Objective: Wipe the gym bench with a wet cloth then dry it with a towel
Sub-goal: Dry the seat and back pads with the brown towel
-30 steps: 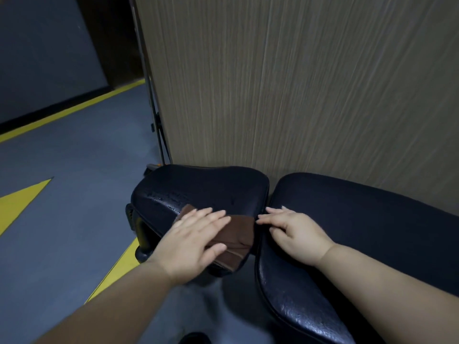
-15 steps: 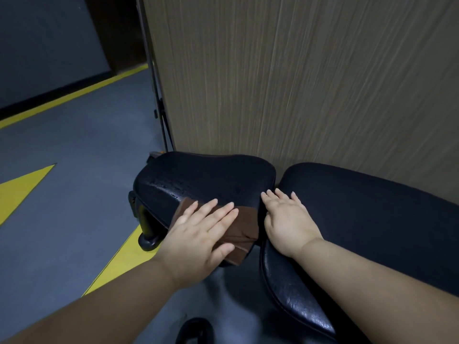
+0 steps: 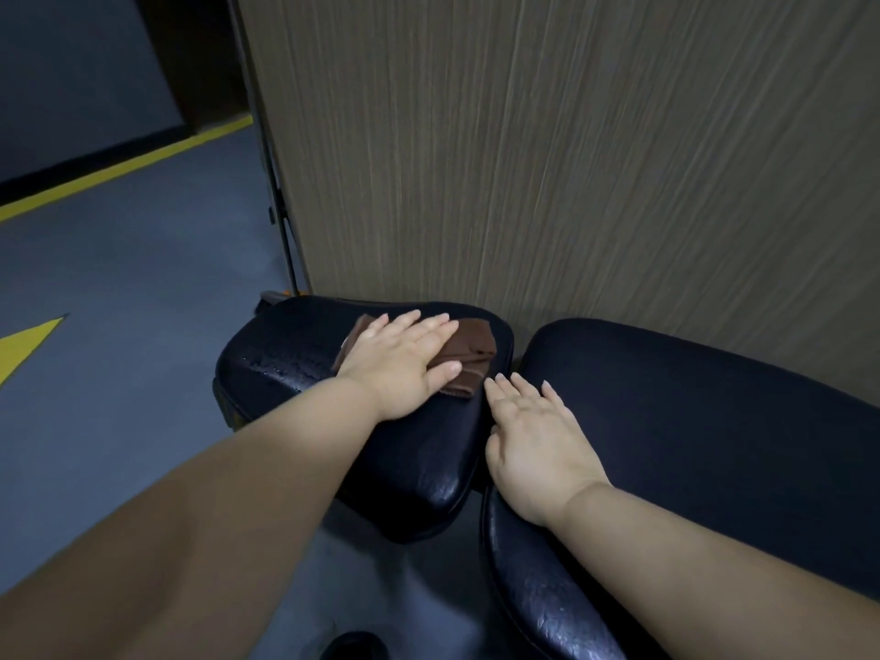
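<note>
Head view shows 2 black pads of one gym bench: a small seat pad (image 3: 381, 450) on the left and a long back pad (image 3: 690, 445) on the right, w/ a narrow gap between them. One brown cloth (image 3: 469, 354), folded, lies on the far part of the seat pad, near the wood-grain panel (image 3: 524, 159) behind the bench. 2 bare hands are in view. Left hand (image 3: 405, 364) lies flat on the cloth, fingers stretched and a little spread, pressing down and not gripping; cloth corners stick out at its left and right. Right hand (image 3: 533, 440) lies flat on the near left end of the back pad, fingers straight and close together, holding nothing, its thumb side at the gap. Small wet drops shine on the left part of the seat pad. Grey floor (image 3: 119, 302) has 2 yellow marks: one stripe and one triangle.

Compared w/ 0.5 s ago: the left hand and cloth were at the near edge of the seat pad, now they are at its far side, approx. by the panel. Right hand is at the same end of the back pad, fingers flat as before
</note>
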A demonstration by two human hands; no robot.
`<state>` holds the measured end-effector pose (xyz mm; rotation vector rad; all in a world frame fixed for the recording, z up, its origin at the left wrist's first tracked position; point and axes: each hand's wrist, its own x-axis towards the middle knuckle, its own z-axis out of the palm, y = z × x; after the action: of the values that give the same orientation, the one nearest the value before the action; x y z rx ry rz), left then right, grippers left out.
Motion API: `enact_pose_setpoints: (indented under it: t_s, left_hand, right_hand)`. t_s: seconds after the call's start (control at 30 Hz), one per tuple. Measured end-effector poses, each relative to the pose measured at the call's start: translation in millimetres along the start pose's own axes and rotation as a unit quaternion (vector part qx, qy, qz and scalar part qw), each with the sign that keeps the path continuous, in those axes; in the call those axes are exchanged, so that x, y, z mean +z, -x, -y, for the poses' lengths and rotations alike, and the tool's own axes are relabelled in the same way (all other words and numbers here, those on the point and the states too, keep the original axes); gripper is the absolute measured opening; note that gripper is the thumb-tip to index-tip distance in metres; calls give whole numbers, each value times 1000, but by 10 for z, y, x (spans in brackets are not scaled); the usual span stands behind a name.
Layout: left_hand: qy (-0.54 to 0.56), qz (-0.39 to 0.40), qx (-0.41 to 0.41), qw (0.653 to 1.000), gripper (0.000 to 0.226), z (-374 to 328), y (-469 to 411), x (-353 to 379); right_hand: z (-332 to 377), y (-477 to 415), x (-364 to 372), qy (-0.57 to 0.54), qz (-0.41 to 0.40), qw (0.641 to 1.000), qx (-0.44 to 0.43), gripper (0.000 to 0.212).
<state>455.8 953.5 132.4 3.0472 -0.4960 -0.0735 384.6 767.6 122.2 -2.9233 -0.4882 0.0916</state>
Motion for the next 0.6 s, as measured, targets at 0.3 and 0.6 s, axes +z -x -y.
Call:
enact_pose_setpoints:
  t_s: [0.3,0.6]
  left_hand:
    - [31,0,-43,999,59,-98,-23,46]
    - [28,-13,-60,998,87,-132,1012,111]
  right_hand:
    - [-18,26,-6,-2,7,1000,0,57]
    - [7,26,-72,-4,7,1000,7,58]
